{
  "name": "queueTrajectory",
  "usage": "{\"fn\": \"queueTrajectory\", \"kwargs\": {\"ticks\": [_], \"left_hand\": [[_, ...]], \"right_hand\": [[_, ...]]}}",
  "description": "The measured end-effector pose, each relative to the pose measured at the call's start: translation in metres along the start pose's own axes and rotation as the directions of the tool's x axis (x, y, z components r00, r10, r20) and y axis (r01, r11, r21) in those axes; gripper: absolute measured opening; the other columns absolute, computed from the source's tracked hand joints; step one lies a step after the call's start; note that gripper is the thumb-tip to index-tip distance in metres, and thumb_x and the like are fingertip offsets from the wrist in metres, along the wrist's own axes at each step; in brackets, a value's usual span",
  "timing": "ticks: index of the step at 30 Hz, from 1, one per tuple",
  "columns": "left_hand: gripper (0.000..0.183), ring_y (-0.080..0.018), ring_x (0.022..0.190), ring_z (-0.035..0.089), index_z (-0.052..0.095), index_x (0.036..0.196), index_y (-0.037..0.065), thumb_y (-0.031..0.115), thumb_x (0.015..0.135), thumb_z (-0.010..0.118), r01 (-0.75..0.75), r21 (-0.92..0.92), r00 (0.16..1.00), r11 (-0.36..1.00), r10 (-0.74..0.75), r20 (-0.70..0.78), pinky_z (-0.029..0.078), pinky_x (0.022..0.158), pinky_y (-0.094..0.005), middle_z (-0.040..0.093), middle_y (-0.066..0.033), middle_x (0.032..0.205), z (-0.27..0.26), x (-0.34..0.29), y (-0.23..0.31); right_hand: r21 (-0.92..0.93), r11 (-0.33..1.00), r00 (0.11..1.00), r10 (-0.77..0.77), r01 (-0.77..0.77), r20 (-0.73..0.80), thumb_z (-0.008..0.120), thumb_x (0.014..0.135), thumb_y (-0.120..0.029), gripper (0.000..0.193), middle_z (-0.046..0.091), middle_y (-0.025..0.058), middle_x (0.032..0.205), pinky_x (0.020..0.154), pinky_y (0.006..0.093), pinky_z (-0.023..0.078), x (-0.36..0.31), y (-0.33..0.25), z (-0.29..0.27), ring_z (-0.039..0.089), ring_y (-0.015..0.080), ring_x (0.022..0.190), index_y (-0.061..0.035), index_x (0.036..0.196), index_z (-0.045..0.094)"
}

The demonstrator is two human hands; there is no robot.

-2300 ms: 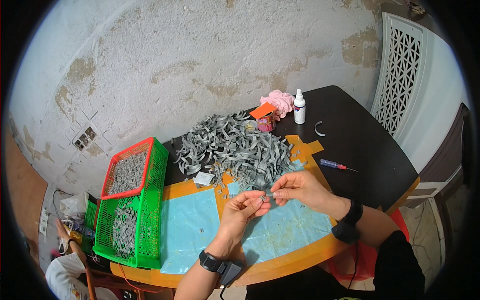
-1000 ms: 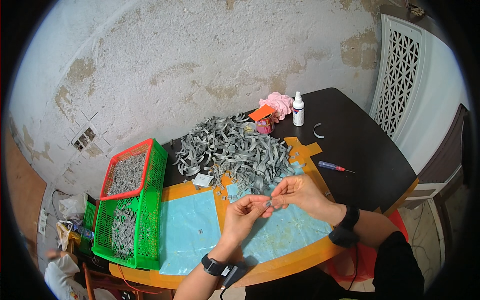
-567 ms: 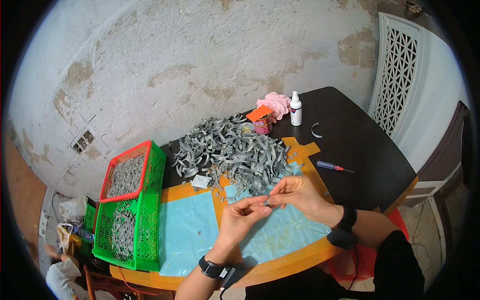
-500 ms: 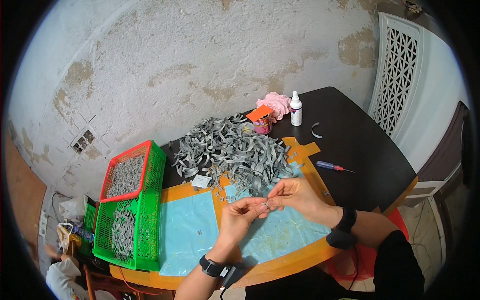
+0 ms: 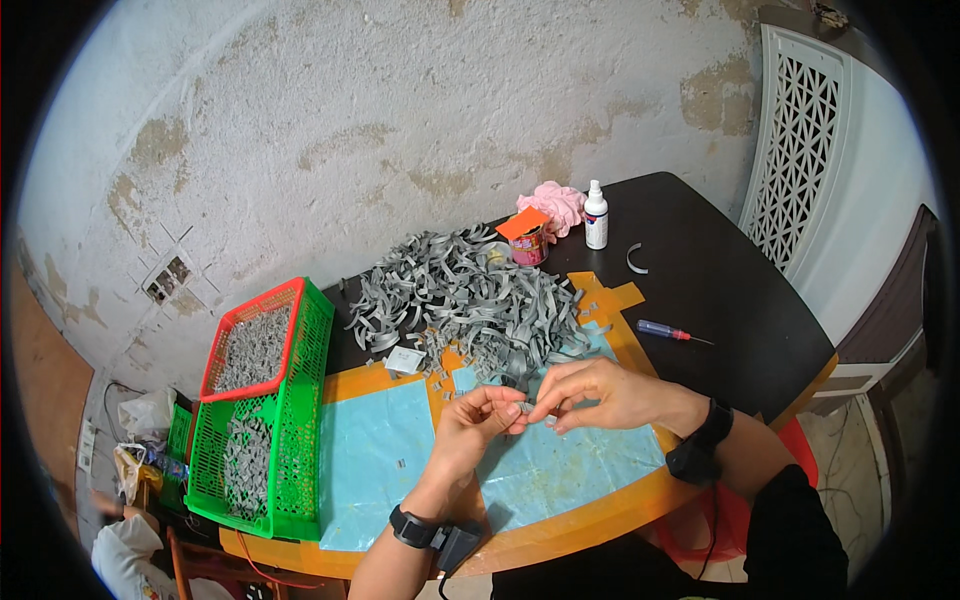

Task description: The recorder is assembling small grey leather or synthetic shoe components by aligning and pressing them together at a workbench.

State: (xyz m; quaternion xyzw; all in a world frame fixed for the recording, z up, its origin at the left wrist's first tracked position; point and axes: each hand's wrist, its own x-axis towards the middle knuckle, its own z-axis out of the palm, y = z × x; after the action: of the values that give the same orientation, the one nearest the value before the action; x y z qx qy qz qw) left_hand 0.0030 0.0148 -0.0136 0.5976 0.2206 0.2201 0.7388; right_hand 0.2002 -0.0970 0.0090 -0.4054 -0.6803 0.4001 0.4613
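Over the blue plastic sheet [image 5: 375, 470], my two hands meet at a small grey piece [image 5: 526, 407]. Thumb and fingertips of my left hand [image 5: 472, 430] are pinched round this piece, its kind too small to tell. My right hand [image 5: 600, 393] comes in from the right with curled fingers. Its index fingertip is at the piece, and a tiny pale thing [image 5: 551, 421] shows by its other fingertips, too small to name. Just beyond my hands lies a large heap of curved grey strips [image 5: 470, 290], with small grey bits [image 5: 437, 350] along its near edge.
At left, a green basket [image 5: 300, 430] holds grey pieces, with a red basket [image 5: 292, 340] of small grey bits on top. A screwdriver [image 5: 665, 330], spray bottle [image 5: 596, 218], tin [image 5: 528, 248] and pink cloth [image 5: 553, 205] are farther back. Another person [image 5: 125, 555] is at lower left.
My right hand has risen slightly and turned, its fingers more curled above the small piece. My left hand keeps its pinch, and the grey piece now shows between the fingertips.
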Motion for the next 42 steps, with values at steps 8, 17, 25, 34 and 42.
{"fn": "queueTrajectory", "kwargs": {"ticks": [8,17,25,34,42], "left_hand": [[0.012,-0.0108,0.078,0.063,0.064,0.101,0.002,0.003,0.089,0.061,0.066,-0.010,0.994,0.998,-0.065,0.089,0.052,0.070,-0.0235,0.067,-0.0054,0.088,0.008,-0.004,0.003],[0.012,-0.0127,0.082,0.066,0.064,0.100,0.002,0.005,0.088,0.063,0.076,-0.003,0.994,0.997,-0.076,0.076,0.053,0.069,-0.0242,0.068,-0.0061,0.090,0.013,-0.007,0.004],[0.012,-0.0129,0.082,0.066,0.064,0.099,0.002,0.004,0.088,0.063,0.049,-0.003,0.995,0.999,-0.048,0.089,0.053,0.069,-0.0243,0.068,-0.0071,0.090,0.014,-0.005,0.000],[0.012,-0.0137,0.081,0.066,0.064,0.099,0.001,0.004,0.088,0.063,0.036,0.032,0.992,0.999,-0.039,0.116,0.053,0.068,-0.0251,0.068,-0.0070,0.089,0.013,-0.005,-0.002],[0.011,-0.0126,0.078,0.064,0.063,0.098,0.002,0.004,0.087,0.063,0.109,-0.012,0.991,0.994,-0.107,0.075,0.051,0.070,-0.0245,0.068,-0.0067,0.087,0.014,-0.004,0.000]], "right_hand": [[0.206,0.977,0.993,0.033,-0.056,0.113,0.060,0.088,-0.001,0.014,0.057,0.0083,0.099,0.078,0.0267,0.053,-0.003,0.008,-0.007,0.059,0.0151,0.089,-0.0006,0.099,0.068],[0.345,0.897,0.955,0.295,-0.275,-0.007,0.063,0.086,-0.003,0.013,0.065,0.0087,0.089,0.073,0.0249,0.052,-0.002,0.004,-0.006,0.065,0.0143,0.078,0.0051,0.097,0.063],[0.338,0.894,0.948,0.318,-0.295,-0.014,0.065,0.086,-0.009,0.015,0.065,0.0070,0.085,0.071,0.0237,0.051,-0.003,0.010,-0.005,0.065,0.0131,0.077,0.0035,0.094,0.061],[0.324,0.894,0.950,0.306,-0.309,0.060,0.066,0.085,-0.009,0.014,0.065,0.0059,0.084,0.071,0.0231,0.051,-0.004,0.016,-0.007,0.065,0.0118,0.076,0.0020,0.093,0.061],[0.222,0.937,0.960,0.280,-0.268,-0.022,0.065,0.086,-0.007,0.012,0.063,0.0058,0.080,0.064,0.0244,0.051,-0.002,0.018,0.002,0.063,0.0119,0.071,-0.0007,0.093,0.058]]}}
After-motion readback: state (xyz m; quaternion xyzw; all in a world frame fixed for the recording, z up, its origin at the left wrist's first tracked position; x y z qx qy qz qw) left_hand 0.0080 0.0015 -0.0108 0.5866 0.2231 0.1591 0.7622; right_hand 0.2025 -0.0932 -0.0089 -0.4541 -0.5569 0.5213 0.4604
